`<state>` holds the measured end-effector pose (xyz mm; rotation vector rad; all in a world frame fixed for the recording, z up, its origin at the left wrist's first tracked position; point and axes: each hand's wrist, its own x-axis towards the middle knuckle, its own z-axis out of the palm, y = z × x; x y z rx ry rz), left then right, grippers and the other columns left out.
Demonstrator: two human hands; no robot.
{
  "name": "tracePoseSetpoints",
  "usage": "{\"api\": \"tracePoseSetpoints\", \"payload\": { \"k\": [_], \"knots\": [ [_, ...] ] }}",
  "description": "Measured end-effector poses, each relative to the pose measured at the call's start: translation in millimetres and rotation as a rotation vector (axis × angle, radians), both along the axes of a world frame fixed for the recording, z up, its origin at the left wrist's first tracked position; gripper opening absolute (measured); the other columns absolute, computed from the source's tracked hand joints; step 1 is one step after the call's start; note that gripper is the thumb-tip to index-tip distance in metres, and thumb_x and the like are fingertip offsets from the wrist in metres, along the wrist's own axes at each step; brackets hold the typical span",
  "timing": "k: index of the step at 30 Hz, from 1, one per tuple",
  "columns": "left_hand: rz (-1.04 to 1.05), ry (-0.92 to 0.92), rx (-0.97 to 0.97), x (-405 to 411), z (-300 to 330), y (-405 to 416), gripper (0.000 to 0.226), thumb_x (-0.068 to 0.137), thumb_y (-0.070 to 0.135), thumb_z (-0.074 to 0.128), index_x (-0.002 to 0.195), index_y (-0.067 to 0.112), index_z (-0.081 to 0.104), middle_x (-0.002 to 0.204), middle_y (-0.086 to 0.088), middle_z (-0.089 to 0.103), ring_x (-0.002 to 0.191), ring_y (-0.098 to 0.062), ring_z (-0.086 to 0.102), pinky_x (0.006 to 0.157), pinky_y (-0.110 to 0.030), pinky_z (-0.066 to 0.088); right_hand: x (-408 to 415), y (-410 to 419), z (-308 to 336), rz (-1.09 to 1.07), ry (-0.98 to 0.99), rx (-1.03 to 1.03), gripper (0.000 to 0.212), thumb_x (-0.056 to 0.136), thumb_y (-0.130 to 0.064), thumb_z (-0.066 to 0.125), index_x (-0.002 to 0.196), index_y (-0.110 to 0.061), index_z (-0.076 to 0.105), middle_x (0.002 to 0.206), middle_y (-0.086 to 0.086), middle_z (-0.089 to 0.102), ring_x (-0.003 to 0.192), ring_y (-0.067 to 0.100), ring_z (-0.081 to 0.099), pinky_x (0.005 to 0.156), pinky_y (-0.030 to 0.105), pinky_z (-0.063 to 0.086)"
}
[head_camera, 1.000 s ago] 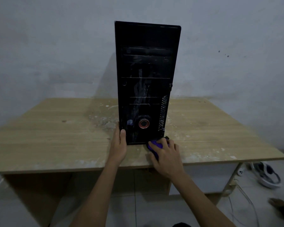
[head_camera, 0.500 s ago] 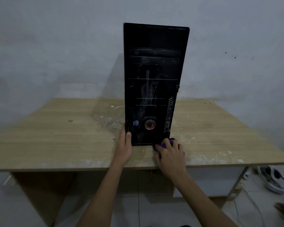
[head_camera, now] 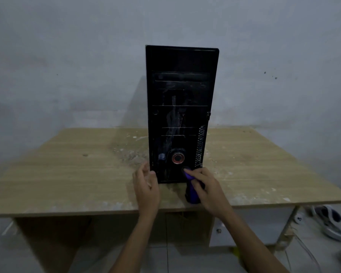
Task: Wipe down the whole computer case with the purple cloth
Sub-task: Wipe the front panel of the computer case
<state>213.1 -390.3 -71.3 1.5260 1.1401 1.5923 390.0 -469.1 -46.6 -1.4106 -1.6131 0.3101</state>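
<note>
Since a moment ago: my right hand (head_camera: 209,191) has lifted the purple cloth (head_camera: 191,192) from the table onto the case's lower front.

Head view: black computer case (head_camera: 181,107), upright on wooden table (head_camera: 67,174). Right hand grasps cloth, pressed below the round button (head_camera: 178,158). My left hand (head_camera: 147,186), fingers relaxed, at the case's lower left edge.

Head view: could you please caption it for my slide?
Right hand wipes upright computer case with purple cloth.

A tall black computer case (head_camera: 180,115) shows a glossy, dust-smeared plastic front; a soft purple cloth (head_camera: 191,191) lies bunched on a matt, speckled wood-grain tabletop (head_camera: 67,174).
</note>
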Motion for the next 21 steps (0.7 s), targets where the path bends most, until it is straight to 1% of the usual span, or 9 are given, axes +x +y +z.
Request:
{"api": "tracePoseSetpoints", "payload": {
  "k": [2, 4, 8, 10, 12, 15, 17, 19, 21],
  "knots": [
    [0.011, 0.072, 0.142, 3, 3, -8, 0.023, 0.103, 0.021, 0.051, 0.124, 0.028, 0.055, 0.11, 0.004, 0.055, 0.099, -0.009, 0.056, 0.074, -0.013, 0.046, -3, -1, 11, 0.049, 0.201, -0.039, 0.041, 0.103, -0.004, 0.05, 0.131, -0.033, 0.061, 0.116, -0.002, 0.058, 0.106, 0.009, 0.059, 0.088, 0.018, 0.048],
    [-0.078, 0.162, 0.243, 7, 11, -9, 0.016, 0.102, 0.024, 0.053, 0.116, 0.031, 0.059, 0.105, 0.007, 0.059, 0.095, -0.006, 0.059, 0.072, -0.014, 0.047, -6, -2, 23, 0.091, 0.39, -0.074, 0.042, 0.103, -0.002, 0.05, 0.13, -0.031, 0.063, 0.12, 0.002, 0.066, 0.112, 0.015, 0.063, 0.095, 0.023, 0.05],
    [-0.395, 0.213, 0.138, 14, 43, -7, 0.047, 0.097, 0.059, 0.043, 0.133, 0.031, 0.057, 0.122, 0.012, 0.061, 0.112, -0.003, 0.06, 0.092, -0.032, 0.055, -16, -7, 52, 0.279, 0.787, -0.118, 0.039, 0.101, 0.002, 0.046, 0.128, -0.017, 0.065, 0.123, 0.006, 0.072, 0.115, 0.023, 0.067, 0.094, 0.032, 0.056],
    [-0.553, 0.163, 0.085, 16, 68, -9, 0.045, 0.098, 0.06, 0.045, 0.13, 0.031, 0.059, 0.117, 0.01, 0.066, 0.109, -0.009, 0.064, 0.091, -0.036, 0.056, -20, -8, 67, 0.351, 0.901, -0.115, 0.038, 0.1, 0.002, 0.045, 0.13, -0.013, 0.064, 0.125, 0.011, 0.07, 0.115, 0.024, 0.067, 0.092, 0.031, 0.057],
    [-0.64, 0.109, 0.087, 16, 91, -11, 0.034, 0.099, 0.053, 0.05, 0.116, 0.028, 0.065, 0.103, 0.008, 0.07, 0.099, -0.012, 0.067, 0.083, -0.031, 0.055, -21, -8, 81, 0.385, 0.973, -0.114, 0.038, 0.099, -0.003, 0.047, 0.132, -0.013, 0.063, 0.128, 0.013, 0.068, 0.117, 0.026, 0.065, 0.091, 0.031, 0.057],
    [-0.552, 0.115, 0.191, 9, 121, -11, 0.03, 0.095, 0.052, 0.059, 0.097, 0.023, 0.064, 0.087, 0.002, 0.068, 0.083, -0.014, 0.066, 0.073, -0.035, 0.052, -21, -8, 102, 0.421, 0.941, -0.127, 0.037, 0.101, -0.015, 0.048, 0.135, -0.017, 0.061, 0.132, 0.013, 0.065, 0.121, 0.029, 0.063, 0.094, 0.036, 0.055],
    [-0.448, 0.173, 0.285, 4, 139, -8, 0.024, 0.096, 0.043, 0.062, 0.089, 0.02, 0.062, 0.078, 0.0, 0.065, 0.074, -0.017, 0.063, 0.066, -0.038, 0.05, -24, -10, 117, 0.424, 0.849, -0.124, 0.035, 0.103, -0.026, 0.051, 0.136, -0.016, 0.058, 0.127, 0.011, 0.068, 0.113, 0.025, 0.067, 0.089, 0.034, 0.057],
    [-0.414, 0.23, 0.345, 0, 157, -5, 0.025, 0.095, 0.04, 0.065, 0.083, 0.018, 0.06, 0.072, -0.001, 0.062, 0.069, -0.021, 0.061, 0.061, -0.041, 0.047, -26, -11, 133, 0.388, 0.681, -0.078, 0.035, 0.099, -0.031, 0.058, 0.131, -0.015, 0.056, 0.118, 0.01, 0.07, 0.104, 0.021, 0.07, 0.08, 0.029, 0.057],
    [-0.417, 0.262, 0.38, -4, 173, -1, 0.026, 0.093, 0.037, 0.069, 0.078, 0.018, 0.06, 0.069, -0.002, 0.062, 0.067, -0.023, 0.06, 0.06, -0.038, 0.046, -26, -9, 147, 0.304, 0.457, -0.014, 0.031, 0.095, -0.029, 0.066, 0.122, -0.016, 0.057, 0.112, 0.009, 0.07, 0.103, 0.022, 0.07, 0.083, 0.034, 0.058]
  ]
}}
